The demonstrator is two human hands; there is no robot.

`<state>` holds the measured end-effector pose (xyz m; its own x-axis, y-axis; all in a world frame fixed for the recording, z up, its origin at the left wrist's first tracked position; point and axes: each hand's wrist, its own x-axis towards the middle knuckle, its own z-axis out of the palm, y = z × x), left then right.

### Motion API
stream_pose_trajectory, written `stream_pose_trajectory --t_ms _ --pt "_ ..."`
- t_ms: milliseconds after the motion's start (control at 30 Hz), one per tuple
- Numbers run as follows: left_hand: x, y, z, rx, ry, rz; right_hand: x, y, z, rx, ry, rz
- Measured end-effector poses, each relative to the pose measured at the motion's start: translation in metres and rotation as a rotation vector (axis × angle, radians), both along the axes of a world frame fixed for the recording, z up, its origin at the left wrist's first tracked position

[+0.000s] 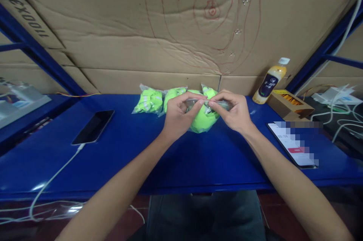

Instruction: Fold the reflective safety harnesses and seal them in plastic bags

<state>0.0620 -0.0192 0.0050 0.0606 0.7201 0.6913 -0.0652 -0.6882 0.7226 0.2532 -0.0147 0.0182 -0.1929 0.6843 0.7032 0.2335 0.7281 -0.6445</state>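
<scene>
A clear zip bag with bright yellow-green fabric inside hangs between my two hands over the blue table. My left hand pinches the bag's top edge near its middle, thumb and fingers together. Close beside it, my right hand pinches the same edge, with the thumbs almost meeting. Behind them stand more clear bags of the same fabric: one bag lies to the left, another bag is partly covered by my left hand, and a third bag shows just behind my fingers.
On the blue table, a dark phone with a white cable lies left, and a lit phone lies right. A bottle and an open cardboard box stand back right. Cardboard lines the back; power strips and cables sit at both sides.
</scene>
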Motion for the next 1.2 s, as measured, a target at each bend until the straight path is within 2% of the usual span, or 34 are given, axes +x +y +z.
stream_pose_trajectory --t_ms 133,233,333,467,533,667,767,833,900,1000,1067,1100,1200 --pt "-0.002 0.001 0.001 -0.034 -0.008 0.049 -0.001 0.004 -0.004 -0.002 0.065 -0.08" --pt "-0.003 0.001 0.002 -0.032 0.017 0.083 0.001 0.005 -0.005 -0.043 0.061 -0.062" --pt "-0.003 0.0 0.002 -0.047 0.041 0.051 0.003 0.006 -0.005 -0.048 0.052 -0.059" --pt "-0.007 0.008 -0.001 -0.046 -0.019 0.084 0.001 0.01 -0.009 -0.037 0.093 -0.087" --pt "-0.011 0.016 -0.005 -0.089 -0.111 0.118 -0.002 0.013 -0.017 -0.114 0.118 -0.075" --pt "-0.017 0.033 -0.012 -0.248 -0.362 0.143 -0.017 0.011 -0.038 -0.385 0.044 -0.036" --pt "-0.016 0.038 -0.017 -0.289 -0.375 0.081 -0.027 0.007 -0.044 -0.395 -0.022 0.028" --pt "-0.016 0.04 -0.019 -0.296 -0.309 0.037 -0.023 0.009 -0.039 -0.354 0.027 0.015" --pt "-0.019 0.042 -0.021 -0.278 -0.219 0.06 -0.005 0.018 -0.027 -0.345 0.12 -0.081" --pt "-0.024 0.044 -0.026 -0.094 0.138 0.248 0.045 0.038 -0.009 -0.28 0.154 -0.421" --pt "-0.027 0.043 -0.032 0.082 0.48 0.363 0.082 0.051 -0.002 -0.271 -0.04 -0.706" --pt "-0.027 0.042 -0.036 0.151 0.634 0.389 0.098 0.055 0.0 -0.342 -0.173 -0.815" --pt "-0.026 0.039 -0.047 0.226 0.983 0.392 0.126 0.063 -0.004 -0.61 -0.548 -0.932"
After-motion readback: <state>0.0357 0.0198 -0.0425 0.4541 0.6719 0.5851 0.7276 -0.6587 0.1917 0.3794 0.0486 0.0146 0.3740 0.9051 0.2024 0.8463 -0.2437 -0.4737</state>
